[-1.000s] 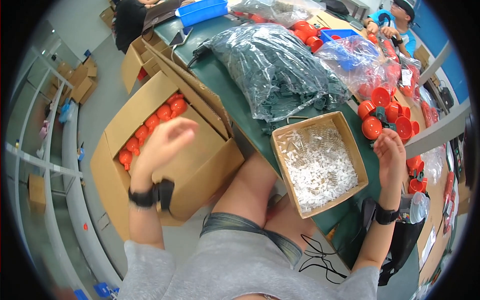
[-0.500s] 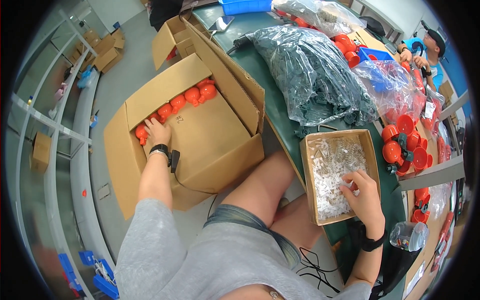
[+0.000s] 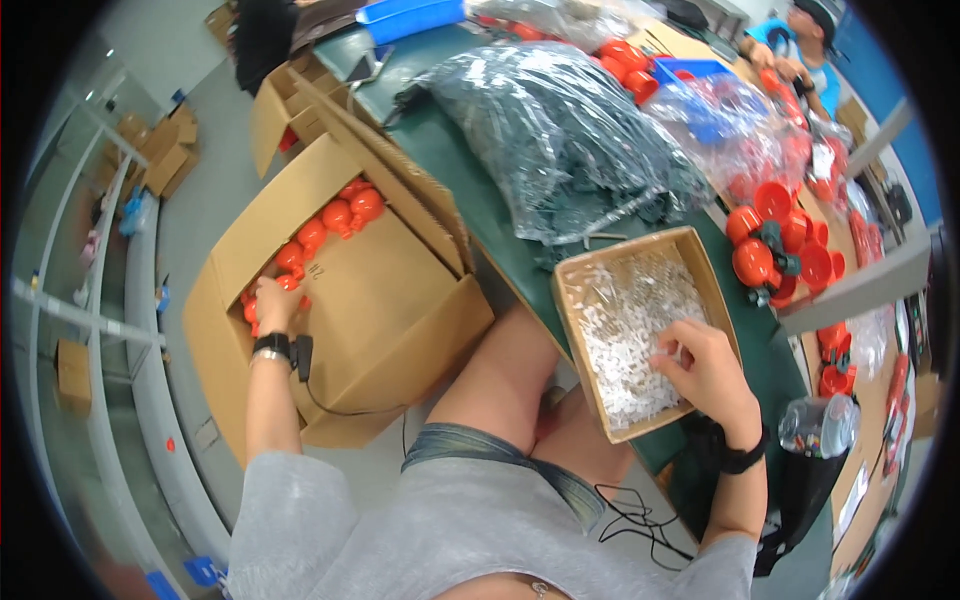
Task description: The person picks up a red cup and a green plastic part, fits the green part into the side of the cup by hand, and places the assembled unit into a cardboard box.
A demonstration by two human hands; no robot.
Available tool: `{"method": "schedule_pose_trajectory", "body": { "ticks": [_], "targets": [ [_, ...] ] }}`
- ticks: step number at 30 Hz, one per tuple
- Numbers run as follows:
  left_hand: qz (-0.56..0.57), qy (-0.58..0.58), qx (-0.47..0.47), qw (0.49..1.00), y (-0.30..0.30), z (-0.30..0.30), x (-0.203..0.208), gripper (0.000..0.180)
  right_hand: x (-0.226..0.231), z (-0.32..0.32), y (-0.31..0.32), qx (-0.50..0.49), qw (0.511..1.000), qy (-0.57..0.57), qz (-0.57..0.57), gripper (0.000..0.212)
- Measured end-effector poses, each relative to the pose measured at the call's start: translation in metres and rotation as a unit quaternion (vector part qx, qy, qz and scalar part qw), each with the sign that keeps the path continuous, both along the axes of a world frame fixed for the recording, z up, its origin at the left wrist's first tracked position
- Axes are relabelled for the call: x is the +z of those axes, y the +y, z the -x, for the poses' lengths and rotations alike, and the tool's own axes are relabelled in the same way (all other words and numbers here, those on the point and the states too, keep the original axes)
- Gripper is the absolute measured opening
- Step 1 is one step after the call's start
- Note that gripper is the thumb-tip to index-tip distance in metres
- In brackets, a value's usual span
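On my left, my left hand [image 3: 277,306] is inside a large open cardboard box [image 3: 385,290], its fingers closed around a red round plastic part [image 3: 288,283]. More red round parts [image 3: 312,235] line the box's far-left side beside a flat cardboard sheet. Over a shallow cardboard tray [image 3: 592,405] on the green table, my right hand [image 3: 708,372] has thumb and fingers pinched together. Whatever sits between those fingertips is too small to make out. Small white plastic pieces [image 3: 622,365] fill much of the tray, with thin metal springs [image 3: 672,278] toward its far side.
A clear bag of dark green parts [image 3: 560,140] lies beyond the tray. Red cup-shaped parts [image 3: 775,250] and a clear jar [image 3: 818,427] are to its right. Grey shelving [image 3: 100,330] stands at left. Another person [image 3: 800,60] sits at the far right.
My view has shifted, so the scene sits further left. My left hand has closed around a red part in the box. My right hand stays pinched over the tray.
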State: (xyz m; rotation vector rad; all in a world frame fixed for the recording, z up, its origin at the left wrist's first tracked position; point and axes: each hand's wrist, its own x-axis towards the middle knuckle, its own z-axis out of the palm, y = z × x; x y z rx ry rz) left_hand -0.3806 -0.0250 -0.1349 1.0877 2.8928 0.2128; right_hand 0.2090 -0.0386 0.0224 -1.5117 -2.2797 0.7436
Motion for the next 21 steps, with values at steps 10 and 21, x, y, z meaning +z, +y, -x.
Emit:
{"method": "schedule_pose_trajectory", "body": {
  "ticks": [10,21],
  "targets": [
    [-0.181,-0.57,-0.29,0.747,-0.04,-0.205,0.145,0.06,-0.018,-0.012,0.01,-0.041,0.961,0.258,0.092,0.01],
    [-0.159,-0.807,-0.354,0.445,0.0,-0.392,0.15,0.082,0.003,-0.023,0.003,-0.111,0.872,0.46,0.128,0.013]
  ]
}}
